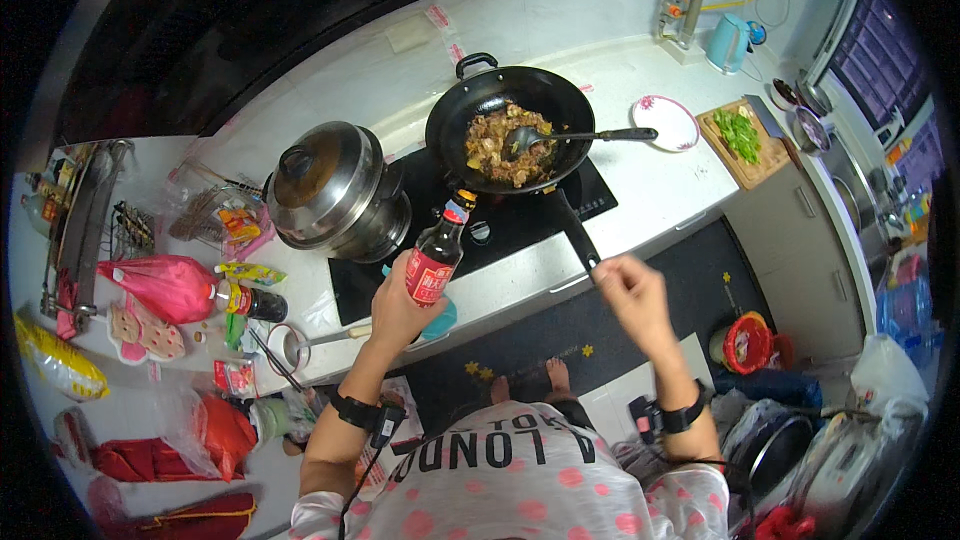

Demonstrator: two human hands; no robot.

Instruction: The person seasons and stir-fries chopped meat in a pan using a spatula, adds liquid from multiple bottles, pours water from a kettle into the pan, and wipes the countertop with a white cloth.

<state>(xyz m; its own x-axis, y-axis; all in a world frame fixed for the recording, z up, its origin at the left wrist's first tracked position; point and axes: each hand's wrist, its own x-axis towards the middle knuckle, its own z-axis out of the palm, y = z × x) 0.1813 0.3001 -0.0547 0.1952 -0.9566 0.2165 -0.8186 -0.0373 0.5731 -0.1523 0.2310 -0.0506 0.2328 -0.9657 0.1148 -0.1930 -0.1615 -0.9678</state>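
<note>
My left hand (399, 307) is closed round a glass sauce bottle (435, 259) with a red label, its yellow-capped neck tilted up towards the wok. The black wok (450, 109) stands on the hob and holds browned chunks of food (499, 135), with a black-handled ladle (607, 134) resting in it. My right hand (630, 289) is beside the end of the wok's long handle (576, 229), fingers curled; whether it touches the handle or holds something small is unclear.
A lidded steel steamer pot (326, 180) stands left of the wok. To the right are a white bowl (666, 122) and a wooden cutting board (727, 154) with chopped greens and a cleaver (763, 118). A dark sauce bottle (262, 305) and a small bowl (279, 337) with a utensil sit at the left.
</note>
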